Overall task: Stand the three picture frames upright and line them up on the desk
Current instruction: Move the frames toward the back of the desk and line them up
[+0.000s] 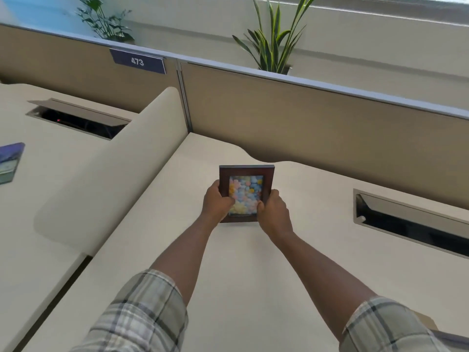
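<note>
A dark brown picture frame (pixel 245 172) with a pastel picture of coloured blobs stands roughly upright near the middle of the cream desk (pixel 253 270), its face toward me. My left hand (pixel 217 200) grips its left edge and my right hand (pixel 274 212) grips its lower right edge. The frame's bottom edge is at the desk surface, partly hidden by my hands. No other picture frame is surely in view; a flat bluish item (pixel 10 162) lies on the neighbouring desk at far left.
A tan partition wall (pixel 317 128) runs behind the desk, with plants beyond it. A cream divider (pixel 114 168) separates the left desk. An open cable slot (pixel 411 222) sits in the desk to the right, another (pixel 76 119) on the left desk.
</note>
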A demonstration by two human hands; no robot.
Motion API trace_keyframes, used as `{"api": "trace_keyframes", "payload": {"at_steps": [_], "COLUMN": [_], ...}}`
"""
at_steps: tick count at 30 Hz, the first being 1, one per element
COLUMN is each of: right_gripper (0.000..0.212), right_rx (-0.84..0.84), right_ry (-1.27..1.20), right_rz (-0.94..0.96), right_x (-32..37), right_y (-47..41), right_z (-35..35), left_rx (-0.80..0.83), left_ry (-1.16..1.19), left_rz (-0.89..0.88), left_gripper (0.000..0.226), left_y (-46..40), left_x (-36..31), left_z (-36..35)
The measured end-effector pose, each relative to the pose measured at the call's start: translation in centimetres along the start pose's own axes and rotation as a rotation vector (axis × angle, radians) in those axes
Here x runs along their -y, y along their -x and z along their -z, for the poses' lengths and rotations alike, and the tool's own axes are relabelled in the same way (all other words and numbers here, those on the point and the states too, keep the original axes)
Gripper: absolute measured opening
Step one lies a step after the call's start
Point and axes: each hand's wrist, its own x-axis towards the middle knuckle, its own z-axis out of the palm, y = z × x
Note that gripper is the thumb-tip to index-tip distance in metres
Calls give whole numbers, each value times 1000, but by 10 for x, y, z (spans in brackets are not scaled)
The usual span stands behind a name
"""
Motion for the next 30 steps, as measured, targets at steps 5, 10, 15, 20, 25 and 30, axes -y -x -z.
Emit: {"api": "trace_keyframes", "payload": {"at_steps": [5, 10, 15, 20, 25, 30], "right_gripper": [20, 23, 27, 43, 40, 32], "right_rx": [10, 3, 1, 28, 15, -2], "right_ry": [11, 10, 34, 84, 47, 60], "right_rz": [1, 19, 36, 13, -23, -16], "right_x": [10, 11, 3, 1, -13, -43], "right_y": [-30, -41, -42, -31, 11, 82], "right_z": [-19, -30, -34, -22, 6, 39], "left_rx": [-19, -29, -14, -100, -287, -150], "left_ry": [-28, -17, 10, -109, -365, -426], "left_rz": [-18, -25, 14, 27, 96, 12], "left_gripper": [47, 47, 48, 57, 64, 31], "left_y": [-37, -54, -57, -40, 11, 91], "left_x": [4, 11, 17, 17, 13, 9], "left_z": [9, 12, 12, 15, 13, -22]}}
